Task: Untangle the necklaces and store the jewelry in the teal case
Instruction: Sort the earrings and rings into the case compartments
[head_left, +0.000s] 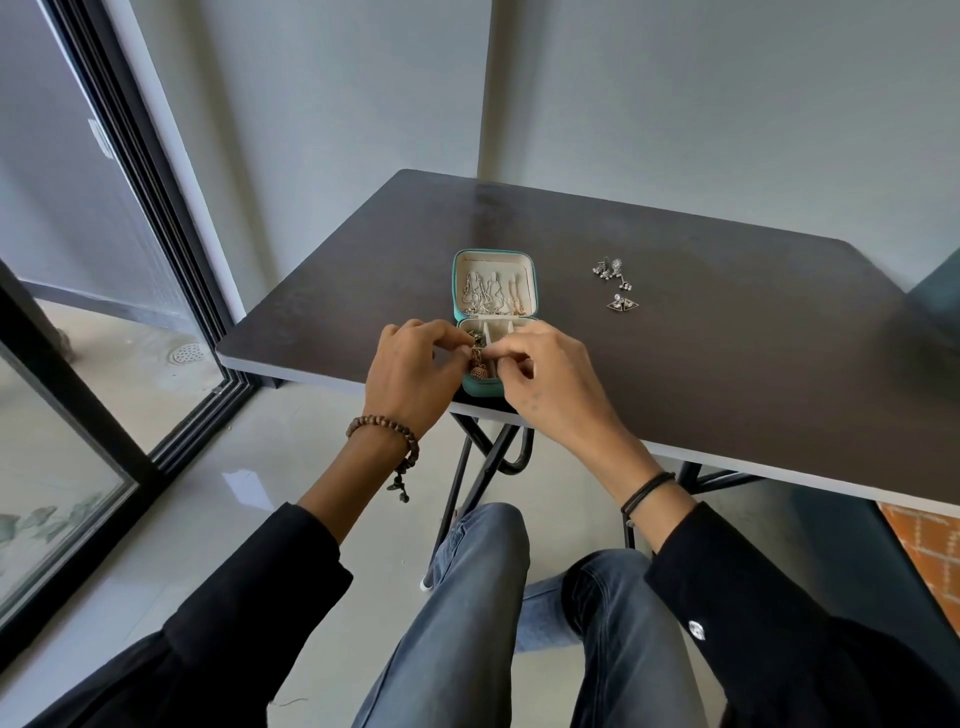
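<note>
The teal case (457, 283) lies open near the table's front edge, its cream lid laid back with several silver chains (485, 293) hanging inside. Over the case's lower half, my left hand (410, 374) and my right hand (545, 379) both pinch a gold-brown piece of jewelry (477, 358) with a small dangling pendant. My fingers cover most of the lower compartments. Loose silver earrings (613, 270) and a triangular pair (619, 303) lie on the table to the right of the case.
The dark table (727, 364) stands against a grey wall, its front edge above my knees. A black-framed sliding glass door (130, 260) is on the left. Folding metal legs (483, 467) sit under the table.
</note>
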